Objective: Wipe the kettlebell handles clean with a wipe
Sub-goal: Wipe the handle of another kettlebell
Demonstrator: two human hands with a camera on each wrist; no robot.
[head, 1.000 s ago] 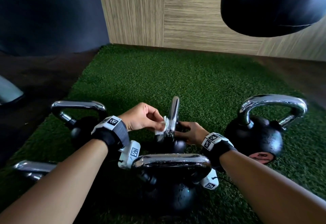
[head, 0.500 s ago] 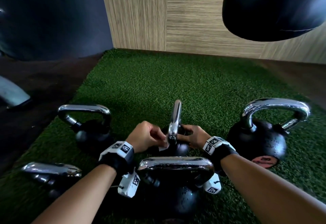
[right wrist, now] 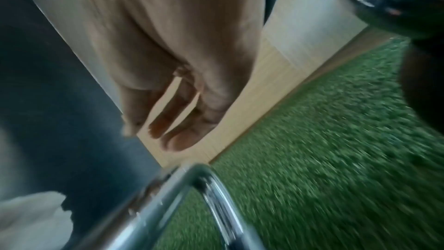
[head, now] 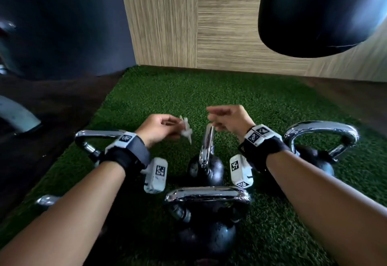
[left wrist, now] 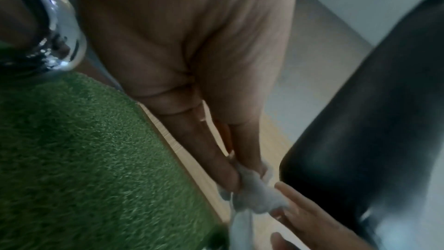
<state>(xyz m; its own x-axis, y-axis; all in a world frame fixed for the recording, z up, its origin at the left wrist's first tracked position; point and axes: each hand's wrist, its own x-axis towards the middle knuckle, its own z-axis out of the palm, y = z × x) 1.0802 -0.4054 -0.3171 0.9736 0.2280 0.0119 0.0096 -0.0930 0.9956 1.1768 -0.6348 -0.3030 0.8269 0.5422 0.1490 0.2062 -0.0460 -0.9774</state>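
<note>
Several black kettlebells with chrome handles stand on green turf. In the head view my left hand (head: 174,128) pinches a crumpled white wipe (head: 186,130) in the air, left of the small middle kettlebell's handle (head: 207,146). The left wrist view shows the fingertips (left wrist: 230,180) closed on the wipe (left wrist: 256,195). My right hand (head: 214,119) hovers just above that handle with relaxed fingers, holding nothing. Its fingers (right wrist: 185,121) show spread in the right wrist view, over the chrome handle (right wrist: 190,195). The nearest kettlebell (head: 207,238) stands below my wrists.
A larger kettlebell (head: 316,161) stands to the right, another (head: 88,140) to the left, and a further handle (head: 45,200) at the lower left. A black punching bag (head: 318,12) hangs at upper right. A wood wall (head: 188,24) lies behind the turf (head: 188,94).
Both hands have lifted off the middle kettlebell's handle. The right hand let go of it and opened. The left hand carried the wipe up and to the left.
</note>
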